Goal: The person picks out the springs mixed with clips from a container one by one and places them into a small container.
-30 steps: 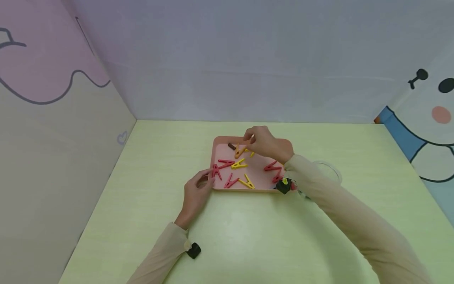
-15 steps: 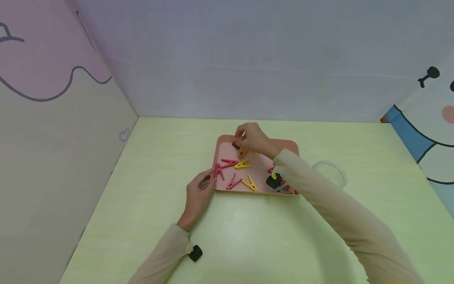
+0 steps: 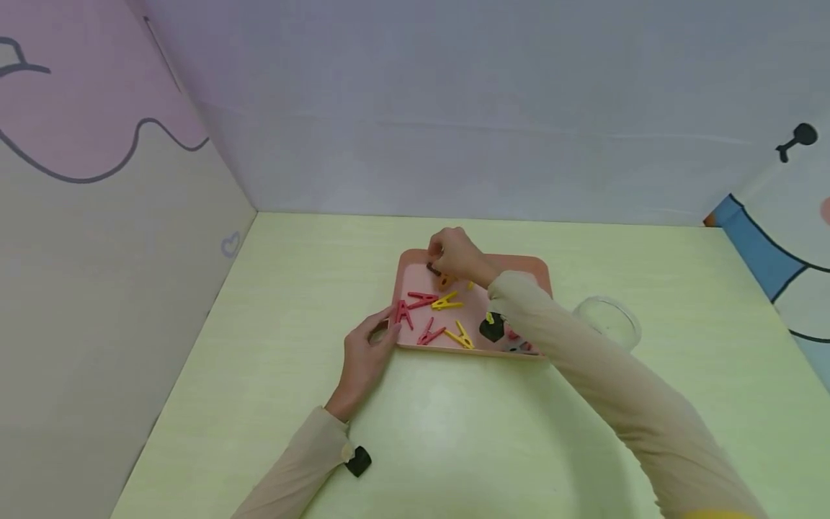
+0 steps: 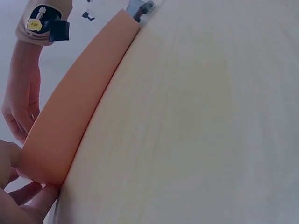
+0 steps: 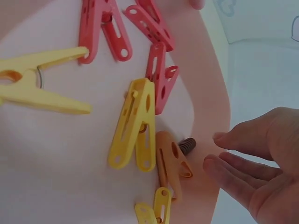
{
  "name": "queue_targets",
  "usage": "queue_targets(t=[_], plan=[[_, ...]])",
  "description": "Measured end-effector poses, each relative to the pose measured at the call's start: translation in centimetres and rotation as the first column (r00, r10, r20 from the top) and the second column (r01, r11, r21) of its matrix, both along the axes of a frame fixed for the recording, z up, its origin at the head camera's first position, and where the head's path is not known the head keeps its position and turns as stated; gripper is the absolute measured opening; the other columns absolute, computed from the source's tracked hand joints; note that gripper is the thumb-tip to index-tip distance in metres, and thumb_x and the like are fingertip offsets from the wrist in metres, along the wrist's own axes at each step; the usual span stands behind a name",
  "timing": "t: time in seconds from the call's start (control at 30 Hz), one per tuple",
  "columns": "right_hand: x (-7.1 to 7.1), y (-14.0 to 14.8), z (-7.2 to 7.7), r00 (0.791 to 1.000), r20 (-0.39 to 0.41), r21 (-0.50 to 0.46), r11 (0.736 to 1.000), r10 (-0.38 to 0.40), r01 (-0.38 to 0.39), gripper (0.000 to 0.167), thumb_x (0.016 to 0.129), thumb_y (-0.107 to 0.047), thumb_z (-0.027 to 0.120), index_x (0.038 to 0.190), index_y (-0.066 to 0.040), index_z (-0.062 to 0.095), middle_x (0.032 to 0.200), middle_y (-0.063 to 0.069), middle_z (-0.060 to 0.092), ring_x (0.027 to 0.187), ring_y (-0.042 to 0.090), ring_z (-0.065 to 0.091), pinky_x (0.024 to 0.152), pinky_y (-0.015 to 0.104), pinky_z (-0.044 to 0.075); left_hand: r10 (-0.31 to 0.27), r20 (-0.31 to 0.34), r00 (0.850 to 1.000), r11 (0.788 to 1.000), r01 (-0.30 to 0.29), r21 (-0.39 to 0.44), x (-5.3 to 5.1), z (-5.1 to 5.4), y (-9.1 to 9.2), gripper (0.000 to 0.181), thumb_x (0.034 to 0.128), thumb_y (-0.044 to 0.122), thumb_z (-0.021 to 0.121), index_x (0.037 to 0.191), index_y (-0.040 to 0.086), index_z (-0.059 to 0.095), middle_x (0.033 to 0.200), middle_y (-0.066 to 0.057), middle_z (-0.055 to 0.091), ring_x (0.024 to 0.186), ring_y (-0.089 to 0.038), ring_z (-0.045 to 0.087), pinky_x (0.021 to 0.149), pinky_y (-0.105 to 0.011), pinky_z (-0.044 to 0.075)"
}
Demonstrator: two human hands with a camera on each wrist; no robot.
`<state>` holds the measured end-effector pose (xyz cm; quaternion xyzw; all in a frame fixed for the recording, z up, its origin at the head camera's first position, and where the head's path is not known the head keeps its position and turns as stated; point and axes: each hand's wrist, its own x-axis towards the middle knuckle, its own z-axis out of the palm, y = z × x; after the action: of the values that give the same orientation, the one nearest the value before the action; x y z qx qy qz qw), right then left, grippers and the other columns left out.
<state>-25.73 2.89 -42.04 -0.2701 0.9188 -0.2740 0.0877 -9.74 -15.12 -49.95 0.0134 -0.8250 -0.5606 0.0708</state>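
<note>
My left hand (image 3: 364, 360) grips the near left side of a shallow pink tray (image 3: 407, 280); in the left wrist view, thumb and fingers are at the corner of its wall (image 4: 70, 102). Over the tray's far left part is my right hand (image 3: 457, 256). The right wrist view has that hand (image 5: 257, 161) with thumb and fingertips apart and nothing between them. Close to the fingertips lie a dark brown ridged piece (image 5: 188, 146), like a bolt or spring, and an orange clothespin (image 5: 170, 161). Yellow clothespins (image 5: 135, 123) and red clothespins (image 5: 161, 77) lie about the tray.
A clear ring-shaped object (image 3: 608, 321) rests on the pale table (image 3: 292, 288) right of the tray. A grey clip (image 3: 519, 347) lies at the tray's near right, partly covered by the right sleeve (image 3: 545, 317). Walls stand behind and beside the table.
My right hand has moved left toward the tray's far left corner, near the brown piece and orange clothespin. The left hand keeps its hold on the tray. The head view has shifted slightly.
</note>
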Motion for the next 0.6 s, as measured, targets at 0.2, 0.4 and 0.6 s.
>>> queue_targets(t=[0.2,0.4,0.6], plan=[[0.1,-0.9,-0.7,0.999,0.04,0.071,0.997,-0.016,0.013,0.01,0.082,0.005,0.06,0.089,0.004,0.068,0.087,0.014,0.063,0.08,0.025,0.053,0.068,0.033,0.048,-0.009,0.036,0.999,1.0,0.008,0.004,0.2,0.3,0.2,0.04,0.0907,0.02,0.065,0.131,0.017,0.059,0.128,0.001,0.058,0.117,-0.016,0.053,0.094,-0.033,0.047],[0.9,-2.0,-0.5,0.997,0.078,0.149,0.989,0.004,-0.016,0.013,0.089,0.003,0.055,0.093,0.004,0.068,0.086,0.013,0.062,0.075,0.022,0.053,0.067,0.03,0.05,0.005,0.062,0.998,1.0,-0.006,0.02,0.4,0.3,0.2,0.042,0.0913,0.021,0.064,0.132,0.019,0.057,0.131,0.003,0.057,0.124,-0.015,0.048,0.098,-0.034,0.044],[0.7,-2.5,-1.2,0.998,0.068,0.239,0.971,0.001,-0.017,0.014,0.093,-0.005,0.056,0.1,0.001,0.066,0.092,0.011,0.063,0.078,0.022,0.056,0.076,0.03,0.053,0.023,0.102,0.995,0.999,-0.026,0.029,0.5,0.3,0.4,0.042,0.0925,0.023,0.062,0.134,0.021,0.055,0.133,0.005,0.054,0.125,-0.013,0.046,0.098,-0.032,0.043]])
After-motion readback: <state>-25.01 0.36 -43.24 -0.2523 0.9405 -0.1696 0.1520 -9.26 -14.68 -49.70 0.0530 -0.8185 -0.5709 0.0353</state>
